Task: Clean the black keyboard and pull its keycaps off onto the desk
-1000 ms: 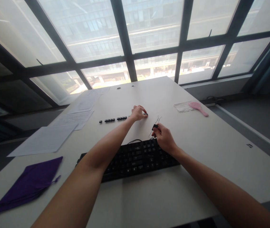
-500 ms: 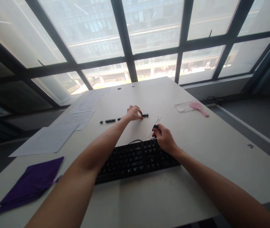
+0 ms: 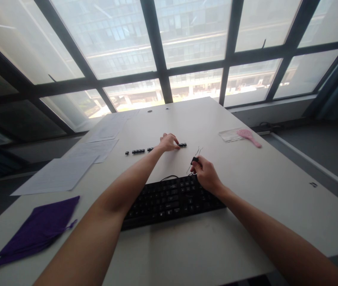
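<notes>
Beyond the keyboard, my left hand reaches to a row of black keycaps, thumb and forefinger closed around the keycap at the near end of the right-hand group. Further keycaps lie to the left in small groups, some hidden behind my wrist. My right hand grips a wire keycap puller by its black middle, its bent wires pointing up and away. The black keyboard lies beneath my forearms, its left part covered by my left arm.
Paper sheets cover the table's left side, with a purple cloth pouch nearer me. A pink hairbrush and a clear plastic bag lie at the right edge. Windows stand behind the white table.
Hardly anything differs. The view has shifted very slightly; my left hand stays at the keycap row and my right hand keeps holding the keycap puller.
</notes>
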Motion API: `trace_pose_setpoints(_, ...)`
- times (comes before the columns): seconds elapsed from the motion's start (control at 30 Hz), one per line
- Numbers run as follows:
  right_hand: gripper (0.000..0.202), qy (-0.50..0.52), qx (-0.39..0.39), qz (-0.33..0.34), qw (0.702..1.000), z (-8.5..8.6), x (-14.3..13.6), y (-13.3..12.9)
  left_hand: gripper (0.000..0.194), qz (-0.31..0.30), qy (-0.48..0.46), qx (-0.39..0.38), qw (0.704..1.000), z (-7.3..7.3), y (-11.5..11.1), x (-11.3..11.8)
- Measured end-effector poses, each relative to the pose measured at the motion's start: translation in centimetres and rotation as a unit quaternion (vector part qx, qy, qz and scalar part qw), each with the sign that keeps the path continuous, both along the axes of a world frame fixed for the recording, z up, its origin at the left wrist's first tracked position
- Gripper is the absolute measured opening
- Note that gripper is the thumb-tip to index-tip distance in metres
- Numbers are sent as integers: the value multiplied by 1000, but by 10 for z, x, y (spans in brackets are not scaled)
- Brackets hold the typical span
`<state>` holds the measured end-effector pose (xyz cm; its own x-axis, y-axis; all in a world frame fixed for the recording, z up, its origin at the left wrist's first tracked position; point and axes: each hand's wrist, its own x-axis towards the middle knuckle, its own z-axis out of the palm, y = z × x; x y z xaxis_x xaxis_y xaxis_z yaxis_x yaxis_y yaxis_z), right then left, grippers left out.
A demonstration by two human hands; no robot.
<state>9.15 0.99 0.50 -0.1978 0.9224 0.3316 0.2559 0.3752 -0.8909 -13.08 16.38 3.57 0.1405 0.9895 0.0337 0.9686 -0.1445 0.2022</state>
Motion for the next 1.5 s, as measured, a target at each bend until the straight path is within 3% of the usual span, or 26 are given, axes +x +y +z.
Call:
trace_pose_setpoints(0.17,16,9,-1,0,1000,-1,0,0,37,-9,-23,26,999,5,-3,-7)
trace_pose_setpoints(0.3,18,11,-2,2,1000,0,0,-1,26,-20,-65,120,990,20,-30,-29)
trace_pose_setpoints(0.43,18,9,6,1,1000,1,1,-2,29,-48,-103,134,984,38,-95,-72)
trace_pose_setpoints(0.57,18,-6,28,-1,1000,7,1,-7,34,15,-102,120,987,46,-179,-131)
trace_pose_setpoints(0.73,25,-12,18,-8,1000,14,-9,-24,41,110,-87,84,987,35,-268,-192)
trace_pose_setpoints(0.9,30,6,-19,-3,1000,9,-27,-40,45,151,-134,30,979,16,-322,-202)
trace_pose_setpoints(1.1,31,-27,3,-3,1000,5,-18,-26,41,155,-170,45,972,1,-341,-180)
trace_pose_setpoints(1.3,34,-33,6,-37,999,10,-12,-11,32,128,-178,19,975,9,-329,-176)
trace_pose_setpoints(1.4,32,-12,16,-13,1000,17,-36,-18,29,128,-191,19,973,15,-305,-186)
trace_pose_setpoints(1.5,28,23,5,68,997,24,-83,-35,28,117,-250,40,960,15,-283,-190)
